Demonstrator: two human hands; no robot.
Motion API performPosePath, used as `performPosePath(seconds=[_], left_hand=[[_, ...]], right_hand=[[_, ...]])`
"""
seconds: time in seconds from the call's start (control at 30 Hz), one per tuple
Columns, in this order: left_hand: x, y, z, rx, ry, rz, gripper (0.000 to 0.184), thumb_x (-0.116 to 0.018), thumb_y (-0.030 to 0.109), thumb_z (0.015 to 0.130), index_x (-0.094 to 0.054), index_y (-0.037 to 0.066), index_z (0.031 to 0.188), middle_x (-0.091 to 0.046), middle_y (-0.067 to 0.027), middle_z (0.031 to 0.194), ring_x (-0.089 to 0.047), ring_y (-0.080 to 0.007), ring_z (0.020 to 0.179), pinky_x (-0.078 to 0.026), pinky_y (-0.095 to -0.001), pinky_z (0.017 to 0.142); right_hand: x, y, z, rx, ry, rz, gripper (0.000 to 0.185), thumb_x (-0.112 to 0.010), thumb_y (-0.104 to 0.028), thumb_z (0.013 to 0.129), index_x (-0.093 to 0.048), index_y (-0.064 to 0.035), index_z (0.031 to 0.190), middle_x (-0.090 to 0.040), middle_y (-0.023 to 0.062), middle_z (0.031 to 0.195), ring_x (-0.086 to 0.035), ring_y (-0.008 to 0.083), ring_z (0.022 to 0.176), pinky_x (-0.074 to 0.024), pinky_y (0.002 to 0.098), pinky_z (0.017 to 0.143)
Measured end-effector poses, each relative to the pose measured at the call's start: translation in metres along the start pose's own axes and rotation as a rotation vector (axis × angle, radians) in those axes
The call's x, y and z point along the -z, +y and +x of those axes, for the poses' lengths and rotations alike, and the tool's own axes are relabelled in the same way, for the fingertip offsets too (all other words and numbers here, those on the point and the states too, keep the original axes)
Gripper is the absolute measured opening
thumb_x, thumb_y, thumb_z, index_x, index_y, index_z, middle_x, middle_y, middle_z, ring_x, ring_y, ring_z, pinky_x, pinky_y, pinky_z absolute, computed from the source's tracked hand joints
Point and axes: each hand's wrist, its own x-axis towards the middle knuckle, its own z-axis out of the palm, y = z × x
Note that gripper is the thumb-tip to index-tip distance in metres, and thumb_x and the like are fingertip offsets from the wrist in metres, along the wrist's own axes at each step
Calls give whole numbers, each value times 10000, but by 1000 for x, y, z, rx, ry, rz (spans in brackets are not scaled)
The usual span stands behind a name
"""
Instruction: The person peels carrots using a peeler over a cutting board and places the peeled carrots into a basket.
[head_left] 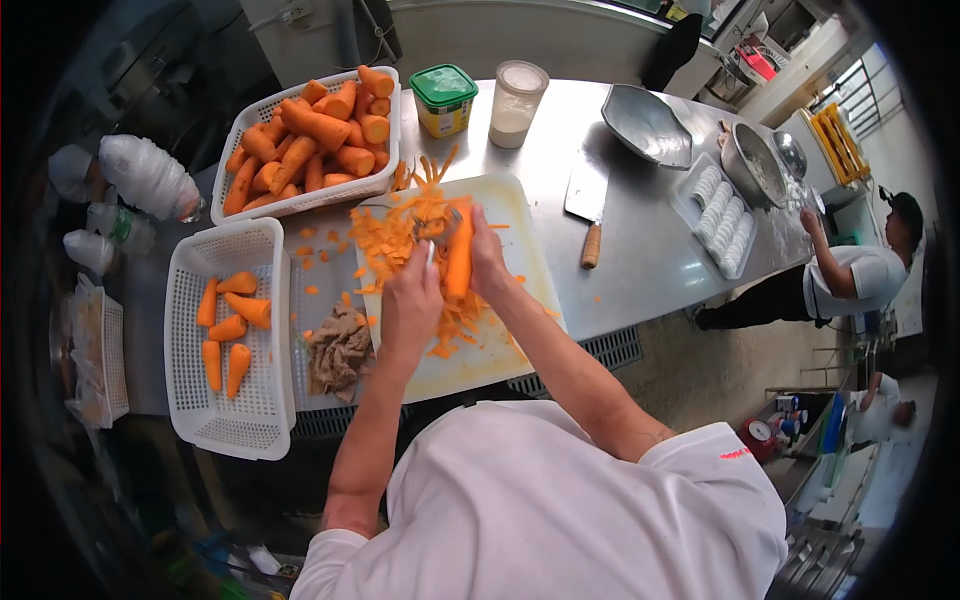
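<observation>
In the head view my right hand (487, 252) grips a large carrot (459, 258), held slantwise over a white cutting board (512, 215). My left hand (412, 297) is closed around the handle of a peeler (431, 229), its head close against the carrot's side. Whether the blade touches the carrot I cannot tell. Orange peelings (390, 236) are heaped on the board beneath and left of both hands. A crumpled brown cloth (340, 350) lies by the board's left edge.
A white basket piled with carrots (315, 128) stands at the back left; a white basket (281, 350) nearer me holds several carrots. Right of the board lies a cleaver (587, 195). A green-lidded tub (443, 98), a canister (518, 105) and a tray (741, 262) share the table. A co-worker (860, 265) stands far right.
</observation>
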Motion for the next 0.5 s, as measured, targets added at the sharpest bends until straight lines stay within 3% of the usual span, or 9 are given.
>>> performPosePath(seconds=[0.07, 0.13, 0.2, 0.27, 0.33, 0.43, 0.5], left_hand=[[10, 1, -39, -23, -45, 15, 339, -591, 109, 937, -595, -23, 1249, -668, -270, 922, -710, -306, 843, -512, -373, 692], [33, 0, -70, 82, -352, -35, 329, -582, 77, 920, -590, -30, 1231, -645, -295, 889, -646, -450, 859, -510, -446, 689], [44, 12, -70, 56, -310, -34, 329, -583, 71, 917, -586, -19, 1234, -649, -291, 892, -649, -446, 870, -517, -432, 700], [46, 26, -33, 166, -105, -71, 320, -579, 83, 923, -592, -17, 1226, -654, -280, 877, -649, -444, 868, -517, -443, 700], [28, 10, 0, 17, 77, -60, 322, -599, 109, 929, -606, -7, 1229, -660, -240, 838, -683, -341, 726, -508, -356, 643], [-1, -2, 7, 15, 29, 21, 316, -595, 106, 932, -609, -7, 1227, -655, -239, 827, -669, -353, 711, -506, -364, 641], [4, 0, -23, 15, -22, 49, 317, -594, 106, 932, -609, -10, 1226, -655, -242, 826, -667, -357, 707, -505, -364, 638]], right_hand=[[2, -14, 12, 83, 118, 81, 578, -397, -573, 1016, -598, -36, 1094, -638, 70, 859, -609, 164, 721, -525, 314, 637], [32, -22, 34, 97, 59, -54, 612, -395, -595, 1005, -566, -28, 1158, -625, 88, 858, -603, 185, 712, -536, 328, 634], [32, -24, 28, 87, 39, -29, 637, -405, -618, 991, -563, -27, 1170, -623, 88, 853, -600, 186, 696, -533, 327, 616], [24, -24, 5, 22, -58, -83, 634, -410, -622, 987, -566, -34, 1166, -622, 89, 851, -602, 187, 698, -534, 331, 615], [14, -15, -2, -24, -144, -138, 632, -416, -627, 982, -568, -41, 1163, -621, 90, 848, -604, 188, 699, -536, 334, 613], [0, -1, -6, -40, -150, 23, 617, -415, -617, 988, -569, -45, 1159, -619, 90, 845, -611, 189, 712, -546, 336, 620], [-20, -17, -20, -33, -26, 71, 617, -403, -611, 995, -562, -46, 1184, -622, 87, 855, -612, 189, 729, -550, 336, 628]])
